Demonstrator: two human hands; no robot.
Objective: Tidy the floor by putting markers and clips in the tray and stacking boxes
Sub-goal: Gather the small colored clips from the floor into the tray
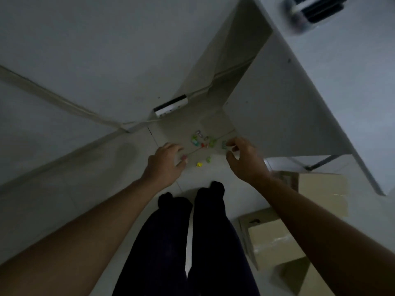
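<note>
Several small coloured clips (203, 141) lie scattered on the pale floor beside a white desk leg. A yellow clip (199, 164) and a green clip (208, 159) lie nearest my feet. My left hand (165, 162) reaches down left of the pile, its curled fingers holding something small and pink at the fingertips. My right hand (243, 155) is at the right of the pile, fingers curled, pinching a green clip (223, 144). Cardboard boxes (271, 238) sit on the floor at the right. No tray or marker is in view.
A white desk (320, 92) fills the upper right, with a dark blurred object (310, 11) on top. A white power strip (171, 105) and cable (64, 101) lie along the wall. My dark-trousered legs (192, 242) stand below the clips.
</note>
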